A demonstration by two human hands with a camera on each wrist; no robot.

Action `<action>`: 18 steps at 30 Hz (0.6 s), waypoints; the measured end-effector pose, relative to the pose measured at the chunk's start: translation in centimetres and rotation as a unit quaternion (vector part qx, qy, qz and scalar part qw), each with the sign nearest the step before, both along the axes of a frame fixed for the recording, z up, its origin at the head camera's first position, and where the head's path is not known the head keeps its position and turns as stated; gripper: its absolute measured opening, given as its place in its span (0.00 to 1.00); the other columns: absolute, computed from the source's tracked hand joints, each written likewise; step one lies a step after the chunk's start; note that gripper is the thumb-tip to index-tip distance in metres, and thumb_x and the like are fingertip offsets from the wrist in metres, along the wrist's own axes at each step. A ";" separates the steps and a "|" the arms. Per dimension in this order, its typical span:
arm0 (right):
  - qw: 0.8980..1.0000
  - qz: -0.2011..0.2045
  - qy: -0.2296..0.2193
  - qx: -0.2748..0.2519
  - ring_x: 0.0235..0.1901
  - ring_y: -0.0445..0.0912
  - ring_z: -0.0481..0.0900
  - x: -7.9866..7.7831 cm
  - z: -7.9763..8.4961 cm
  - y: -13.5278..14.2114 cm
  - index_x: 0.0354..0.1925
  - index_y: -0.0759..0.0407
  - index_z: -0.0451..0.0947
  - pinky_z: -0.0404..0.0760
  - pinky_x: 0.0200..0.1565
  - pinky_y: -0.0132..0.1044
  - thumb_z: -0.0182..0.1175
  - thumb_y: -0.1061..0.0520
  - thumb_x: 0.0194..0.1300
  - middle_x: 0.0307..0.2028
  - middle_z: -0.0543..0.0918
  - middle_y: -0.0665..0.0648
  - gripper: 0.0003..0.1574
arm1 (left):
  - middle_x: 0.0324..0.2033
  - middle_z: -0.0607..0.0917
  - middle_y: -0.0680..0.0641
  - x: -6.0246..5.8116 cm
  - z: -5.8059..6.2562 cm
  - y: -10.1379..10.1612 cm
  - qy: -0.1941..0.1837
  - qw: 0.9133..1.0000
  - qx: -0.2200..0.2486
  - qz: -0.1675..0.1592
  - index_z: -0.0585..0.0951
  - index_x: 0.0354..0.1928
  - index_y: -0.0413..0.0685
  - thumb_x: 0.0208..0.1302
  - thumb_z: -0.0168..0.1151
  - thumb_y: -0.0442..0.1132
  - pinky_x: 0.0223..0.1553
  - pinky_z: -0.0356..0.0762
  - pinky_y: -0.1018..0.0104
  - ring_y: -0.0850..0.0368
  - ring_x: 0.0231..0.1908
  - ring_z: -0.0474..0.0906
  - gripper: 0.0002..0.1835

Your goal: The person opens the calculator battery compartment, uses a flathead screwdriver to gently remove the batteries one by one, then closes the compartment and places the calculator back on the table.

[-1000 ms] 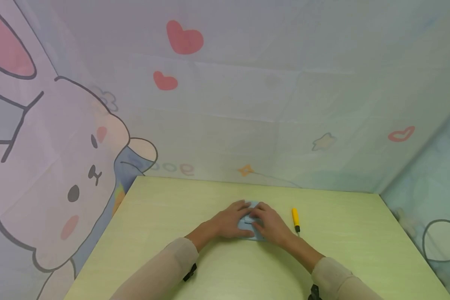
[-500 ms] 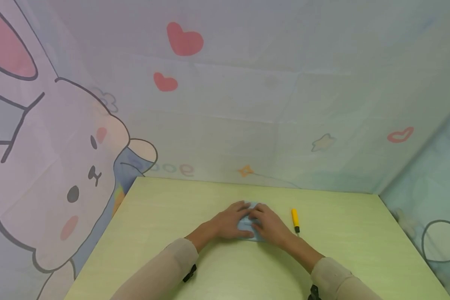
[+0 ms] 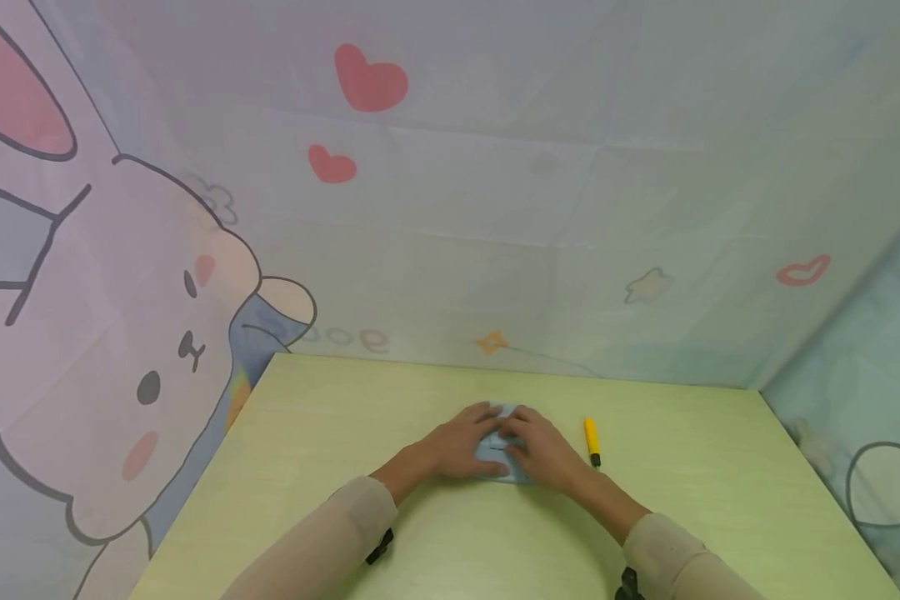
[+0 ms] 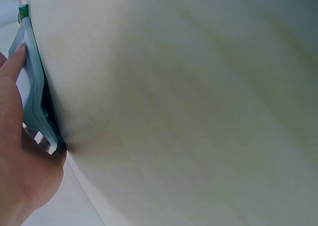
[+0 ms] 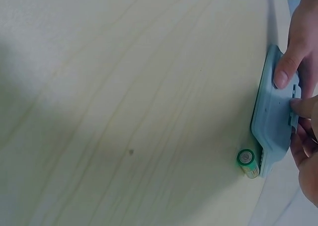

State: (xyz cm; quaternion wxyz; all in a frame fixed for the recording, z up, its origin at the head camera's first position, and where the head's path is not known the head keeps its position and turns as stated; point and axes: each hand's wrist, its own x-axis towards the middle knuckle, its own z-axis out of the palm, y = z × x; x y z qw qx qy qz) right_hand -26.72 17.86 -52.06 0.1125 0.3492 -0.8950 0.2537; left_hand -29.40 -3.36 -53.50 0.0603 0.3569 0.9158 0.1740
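A flat, light blue plastic device (image 3: 492, 457) with rounded corners lies on the table between both hands. My left hand (image 3: 459, 442) holds its left side, thumb along the near edge and fingers at the far edge. My right hand (image 3: 546, 450) bends over the right part, its thumb and fingers at a small raised light blue cover (image 5: 294, 106) with a slot, seen in the right wrist view. What lies under that cover is hidden. Touching or very near the device's edge is a green battery (image 5: 247, 159).
To the right of the hands lies a screwdriver with a yellow handle (image 3: 592, 437), its shaft mostly behind the right wrist. The pale yellow table (image 3: 345, 400) ends at a printed cloth backdrop (image 3: 457, 208) at the back and sides.
Both hands stay in nearly the same place on the device. The right fingers shift only very slightly at the raised cover.
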 end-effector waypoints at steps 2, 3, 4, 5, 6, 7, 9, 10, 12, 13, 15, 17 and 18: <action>1.000 0.000 -0.005 -0.005 0.45 0.45 0.78 -0.1 -0.1 0.0 0.42 0.60 0.83 0.79 0.49 0.44 0.69 0.67 0.59 0.43 0.78 0.52 0.11 | 0.77 0.54 0.53 0.0 0.0 0.0 0.000 1.000 0.000 -0.001 0.61 0.76 0.64 0.61 0.55 0.73 0.63 0.68 0.45 0.52 0.76 0.44 0.44; 1.000 -0.001 -0.007 -0.006 0.45 0.44 0.78 -0.1 0.0 0.0 0.42 0.60 0.83 0.79 0.49 0.44 0.69 0.67 0.60 0.43 0.78 0.52 0.11 | 0.77 0.54 0.53 0.0 0.1 0.0 -0.001 1.000 0.000 -0.001 0.61 0.76 0.64 0.61 0.55 0.73 0.63 0.68 0.45 0.52 0.76 0.44 0.44; 1.000 -0.001 -0.010 -0.006 0.45 0.44 0.78 -0.1 0.0 0.0 0.42 0.60 0.83 0.79 0.49 0.44 0.69 0.67 0.60 0.43 0.78 0.52 0.11 | 0.77 0.54 0.53 0.0 0.1 0.0 0.000 1.000 0.000 -0.001 0.61 0.76 0.64 0.61 0.55 0.73 0.63 0.68 0.45 0.52 0.76 0.44 0.44; 1.000 -0.001 -0.010 -0.006 0.46 0.45 0.78 -0.2 0.0 0.1 0.42 0.60 0.83 0.79 0.49 0.44 0.68 0.67 0.60 0.43 0.78 0.52 0.11 | 0.77 0.54 0.53 0.0 0.1 0.0 0.000 1.000 0.000 -0.002 0.61 0.76 0.64 0.61 0.55 0.72 0.62 0.68 0.45 0.52 0.76 0.44 0.44; 1.000 0.000 -0.012 -0.006 0.46 0.45 0.78 -0.2 0.0 0.1 0.42 0.60 0.83 0.79 0.49 0.44 0.68 0.67 0.60 0.43 0.78 0.52 0.11 | 0.77 0.54 0.53 0.1 0.1 0.0 0.000 1.000 0.001 -0.002 0.61 0.76 0.64 0.61 0.55 0.72 0.62 0.68 0.45 0.52 0.76 0.44 0.44; 1.000 0.002 -0.014 -0.005 0.46 0.45 0.78 -0.2 0.0 0.1 0.42 0.60 0.82 0.79 0.50 0.44 0.68 0.67 0.60 0.43 0.78 0.52 0.11 | 0.77 0.54 0.53 0.1 0.1 0.0 -0.001 1.000 0.000 -0.002 0.61 0.76 0.64 0.62 0.55 0.72 0.62 0.68 0.45 0.52 0.77 0.44 0.44; 1.000 0.005 -0.018 -0.005 0.46 0.45 0.78 -0.3 0.0 0.1 0.43 0.60 0.82 0.79 0.50 0.44 0.68 0.67 0.61 0.43 0.78 0.52 0.10 | 0.77 0.54 0.53 0.1 0.2 0.0 -0.001 1.000 0.001 -0.001 0.61 0.76 0.63 0.62 0.56 0.72 0.62 0.68 0.44 0.52 0.76 0.45 0.44; 1.000 0.006 -0.021 -0.006 0.47 0.45 0.78 -0.3 0.0 0.1 0.43 0.60 0.82 0.79 0.50 0.44 0.68 0.66 0.61 0.43 0.78 0.52 0.10 | 0.77 0.54 0.53 0.1 0.2 0.0 0.000 1.000 0.001 -0.001 0.62 0.76 0.63 0.62 0.56 0.72 0.62 0.69 0.44 0.51 0.76 0.45 0.44; 1.000 0.008 -0.024 -0.007 0.47 0.45 0.78 -0.3 0.0 0.2 0.42 0.60 0.82 0.79 0.50 0.44 0.68 0.66 0.61 0.44 0.78 0.52 0.10 | 0.77 0.54 0.53 0.1 0.2 0.0 0.002 1.000 0.000 0.000 0.61 0.76 0.63 0.62 0.56 0.72 0.62 0.69 0.44 0.51 0.76 0.45 0.44; 1.000 0.008 -0.025 -0.007 0.47 0.45 0.78 -0.3 0.0 0.2 0.42 0.60 0.82 0.79 0.50 0.44 0.68 0.66 0.62 0.43 0.78 0.52 0.10 | 0.77 0.54 0.53 0.1 0.1 0.0 0.001 1.000 0.000 0.000 0.61 0.76 0.63 0.62 0.55 0.72 0.62 0.68 0.44 0.51 0.76 0.45 0.44; 1.000 0.010 -0.023 -0.006 0.47 0.45 0.77 -0.3 -0.1 0.2 0.42 0.59 0.82 0.79 0.49 0.44 0.68 0.65 0.62 0.43 0.78 0.52 0.09 | 0.77 0.54 0.52 0.1 0.1 0.0 0.002 1.000 -0.001 0.000 0.61 0.76 0.63 0.62 0.55 0.72 0.62 0.69 0.44 0.51 0.76 0.45 0.44; 1.000 0.010 -0.023 -0.006 0.47 0.45 0.77 -0.3 -0.1 0.2 0.42 0.59 0.83 0.79 0.49 0.44 0.68 0.65 0.62 0.43 0.79 0.51 0.09 | 0.77 0.54 0.53 0.1 0.0 0.0 0.002 1.000 -0.002 0.001 0.60 0.76 0.64 0.62 0.55 0.72 0.62 0.68 0.44 0.51 0.76 0.45 0.44; 1.000 0.009 -0.022 -0.005 0.47 0.45 0.77 -0.4 -0.1 0.2 0.42 0.59 0.83 0.79 0.49 0.44 0.68 0.65 0.62 0.43 0.79 0.51 0.09 | 0.77 0.54 0.53 0.0 0.0 0.0 0.003 1.000 -0.002 0.001 0.60 0.76 0.64 0.62 0.55 0.72 0.62 0.69 0.44 0.51 0.76 0.45 0.44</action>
